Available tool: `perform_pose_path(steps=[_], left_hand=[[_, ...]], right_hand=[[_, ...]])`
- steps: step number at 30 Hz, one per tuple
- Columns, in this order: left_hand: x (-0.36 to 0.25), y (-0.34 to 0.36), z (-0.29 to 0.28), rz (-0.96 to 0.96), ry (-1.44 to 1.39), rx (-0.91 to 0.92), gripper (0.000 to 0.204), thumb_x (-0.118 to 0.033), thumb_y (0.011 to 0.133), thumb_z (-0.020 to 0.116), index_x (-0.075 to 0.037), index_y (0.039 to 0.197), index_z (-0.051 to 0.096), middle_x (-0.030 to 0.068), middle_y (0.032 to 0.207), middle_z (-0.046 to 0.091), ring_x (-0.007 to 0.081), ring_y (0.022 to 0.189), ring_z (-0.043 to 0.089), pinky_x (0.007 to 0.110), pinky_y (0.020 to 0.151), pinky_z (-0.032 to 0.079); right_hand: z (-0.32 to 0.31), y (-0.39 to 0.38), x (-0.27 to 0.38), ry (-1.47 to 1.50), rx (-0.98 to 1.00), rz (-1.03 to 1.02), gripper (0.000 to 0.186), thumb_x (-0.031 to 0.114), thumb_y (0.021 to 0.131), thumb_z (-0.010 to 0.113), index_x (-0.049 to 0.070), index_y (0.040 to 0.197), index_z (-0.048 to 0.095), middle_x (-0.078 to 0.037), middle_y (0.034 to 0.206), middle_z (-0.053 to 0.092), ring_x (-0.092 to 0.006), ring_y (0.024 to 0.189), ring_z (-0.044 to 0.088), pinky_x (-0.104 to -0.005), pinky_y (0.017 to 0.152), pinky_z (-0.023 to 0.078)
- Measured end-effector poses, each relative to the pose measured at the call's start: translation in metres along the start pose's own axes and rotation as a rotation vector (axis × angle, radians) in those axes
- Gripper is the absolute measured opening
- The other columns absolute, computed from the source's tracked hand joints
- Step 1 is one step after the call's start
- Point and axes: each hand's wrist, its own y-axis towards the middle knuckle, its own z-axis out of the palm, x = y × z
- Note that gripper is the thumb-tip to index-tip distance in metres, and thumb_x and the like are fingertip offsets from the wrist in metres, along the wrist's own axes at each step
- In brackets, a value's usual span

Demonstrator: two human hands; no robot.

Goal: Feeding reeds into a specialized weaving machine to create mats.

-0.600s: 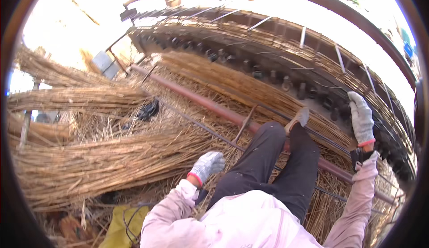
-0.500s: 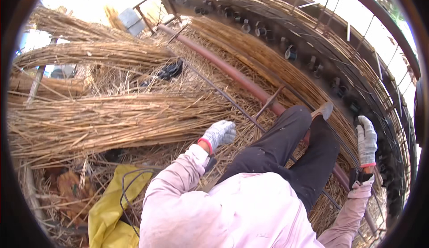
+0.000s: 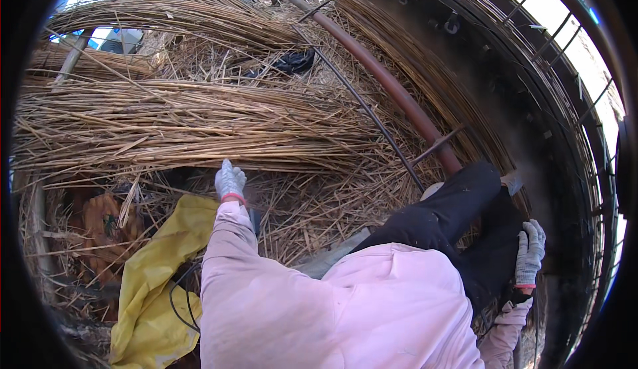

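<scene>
My left hand [image 3: 230, 180], in a pale knitted glove with a red cuff, is at the near edge of a long bundle of dry reeds [image 3: 199, 123]. Its fingers look curled together at the lowest stalks; whether a reed is in them I cannot make out. On the right, my right hand [image 3: 530, 252], gloved alike, lies by my dark-trousered leg [image 3: 432, 229], beside the long dark machine [image 3: 558, 163]. Its fingers are stretched out and hold nothing visible.
A reddish pipe [image 3: 392, 90] and a thin metal rod [image 3: 365, 106] run slantwise between the loose reeds and the machine. Yellow cloth [image 3: 159, 282] with a black cable [image 3: 174, 302] lies at lower left. More reed bundles [image 3: 179, 20] and a black plastic piece [image 3: 294, 62] lie farther off.
My left hand has moved left to the reed bundle's near edge. My right hand has dropped lower, near my leg. The whole view has shifted, and my body leans left.
</scene>
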Motion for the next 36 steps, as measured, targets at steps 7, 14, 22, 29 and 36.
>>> perform_pose_path(steps=[7,14,22,29,36], left_hand=[[-0.144,0.054,-0.058,0.531,0.107,-0.433,0.074,-0.053,0.083,0.082,0.003,0.129,0.064,0.0181,0.124,0.070,0.0320,0.107,0.069,0.040,0.091,0.055],[-0.164,0.043,-0.054,0.409,0.009,-0.322,0.056,-0.040,0.088,0.080,0.000,0.124,0.065,0.0146,0.115,0.071,0.0281,0.100,0.071,0.041,0.077,0.062],[-0.075,-0.041,-0.149,0.359,-0.110,-0.336,0.043,-0.036,0.087,0.083,-0.007,0.114,0.065,0.0094,0.099,0.074,0.0229,0.081,0.073,0.035,0.064,0.063],[-0.086,-0.080,-0.065,0.342,0.143,-0.239,0.059,-0.049,0.085,0.082,0.001,0.109,0.063,0.0145,0.091,0.072,0.0239,0.068,0.072,0.033,0.052,0.061],[-0.046,-0.104,-0.030,0.006,-0.173,-0.111,0.030,-0.041,0.099,0.061,-0.015,0.113,0.067,0.0071,0.110,0.072,0.0229,0.092,0.071,0.042,0.075,0.060]], right_hand=[[-0.011,-0.001,-0.001,-0.024,-0.009,0.011,0.023,0.002,0.094,0.064,0.005,0.116,0.069,-0.013,0.129,0.064,-0.0303,0.125,0.058,-0.0402,0.111,0.044],[-0.038,0.002,0.019,-0.069,-0.032,-0.013,0.023,0.001,0.095,0.063,0.004,0.117,0.068,-0.013,0.130,0.063,-0.0297,0.126,0.057,-0.0400,0.112,0.043],[-0.060,0.002,0.042,0.015,-0.113,-0.014,0.027,-0.001,0.097,0.058,0.003,0.122,0.067,-0.012,0.137,0.060,-0.0292,0.133,0.052,-0.0399,0.116,0.040],[-0.069,0.005,0.052,0.135,-0.170,-0.059,0.028,-0.003,0.096,0.057,0.002,0.121,0.068,-0.012,0.137,0.061,-0.0291,0.135,0.052,-0.0391,0.116,0.039],[-0.068,0.003,0.049,0.191,-0.251,-0.072,0.028,-0.003,0.095,0.056,0.001,0.120,0.069,-0.012,0.137,0.062,-0.0289,0.135,0.052,-0.0383,0.117,0.038]])
